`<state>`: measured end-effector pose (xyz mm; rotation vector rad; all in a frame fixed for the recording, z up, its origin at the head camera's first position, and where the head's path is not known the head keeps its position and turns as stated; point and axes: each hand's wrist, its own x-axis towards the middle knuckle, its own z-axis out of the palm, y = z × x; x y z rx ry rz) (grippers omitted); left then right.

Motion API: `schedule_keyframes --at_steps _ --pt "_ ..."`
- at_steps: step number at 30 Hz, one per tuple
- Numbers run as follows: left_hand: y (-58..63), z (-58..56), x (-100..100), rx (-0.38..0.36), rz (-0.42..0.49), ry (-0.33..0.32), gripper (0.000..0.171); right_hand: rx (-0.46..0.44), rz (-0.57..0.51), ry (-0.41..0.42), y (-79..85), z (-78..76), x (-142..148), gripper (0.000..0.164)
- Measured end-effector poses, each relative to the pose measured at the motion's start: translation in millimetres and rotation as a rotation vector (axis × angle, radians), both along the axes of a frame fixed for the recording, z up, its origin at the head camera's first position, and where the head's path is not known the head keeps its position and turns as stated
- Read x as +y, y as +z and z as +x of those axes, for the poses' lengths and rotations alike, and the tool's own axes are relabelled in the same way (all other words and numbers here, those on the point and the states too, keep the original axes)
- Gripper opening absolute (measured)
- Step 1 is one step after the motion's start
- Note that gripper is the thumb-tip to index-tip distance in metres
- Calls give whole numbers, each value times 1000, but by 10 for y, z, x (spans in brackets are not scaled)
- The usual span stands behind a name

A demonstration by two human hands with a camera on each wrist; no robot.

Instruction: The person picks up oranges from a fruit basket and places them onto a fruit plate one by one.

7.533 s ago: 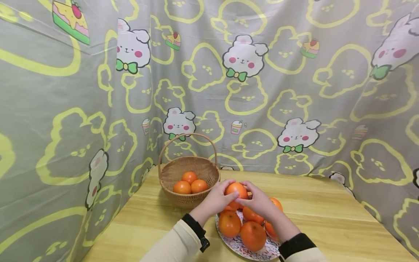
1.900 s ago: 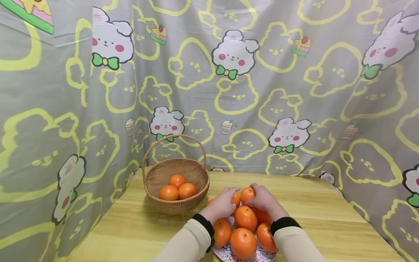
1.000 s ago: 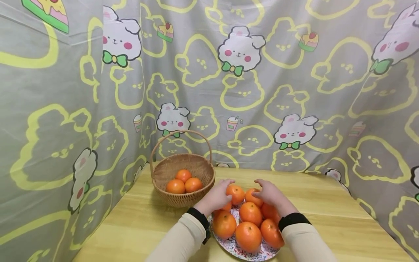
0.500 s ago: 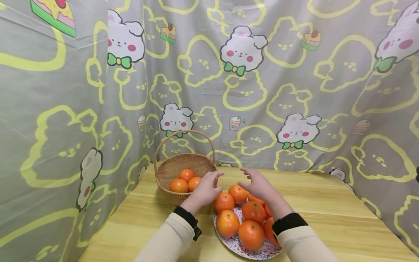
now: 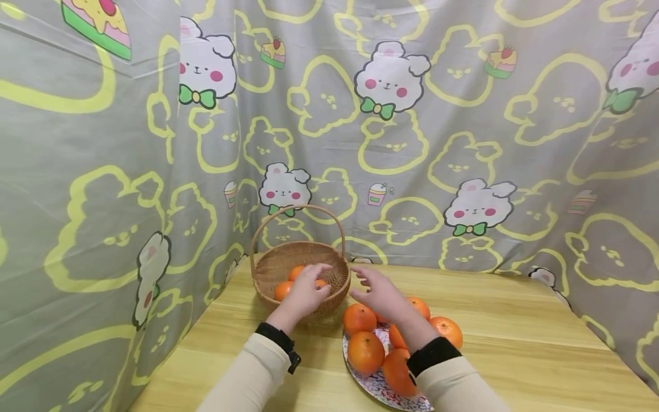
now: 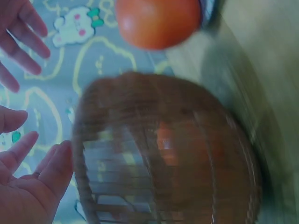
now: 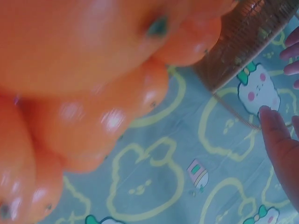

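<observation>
In the head view my left hand (image 5: 306, 292) is over the near rim of a brown wicker basket (image 5: 273, 263), fingers spread and holding nothing. It partly hides the oranges (image 5: 284, 290) inside. My right hand (image 5: 382, 293) hovers between the basket and a patterned plate (image 5: 372, 390), its palm turned toward the left hand, also holding nothing. Several oranges (image 5: 366, 353) sit on the plate, some behind the right forearm. The left wrist view has the blurred basket (image 6: 163, 102) beside the left fingers (image 6: 58, 172); the right wrist view has piled oranges (image 7: 93, 121) and the right thumb or finger (image 7: 275, 135).
A wooden table (image 5: 515, 343) carries the basket at back left and the plate at front centre. The basket's tall arched handle (image 5: 304, 207) stands over its opening. Grey cartoon-print curtains (image 5: 437, 143) close in the back and both sides.
Earlier both hands held an orange above the plate, then the right hand had one at the plate's back. The oranges were let go, and both hands moved left to the basket.
</observation>
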<state>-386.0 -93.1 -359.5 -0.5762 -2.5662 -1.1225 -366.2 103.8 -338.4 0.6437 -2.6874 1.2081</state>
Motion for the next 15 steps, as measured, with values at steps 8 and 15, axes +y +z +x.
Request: schedule_keyframes --at_steps 8,15 --pt "-63 -277 -352 -35 -45 204 38 18 32 36 -82 -4 -168 51" --pt "-146 -429 -465 -109 -170 305 42 -2 45 59 -143 -11 -232 52"
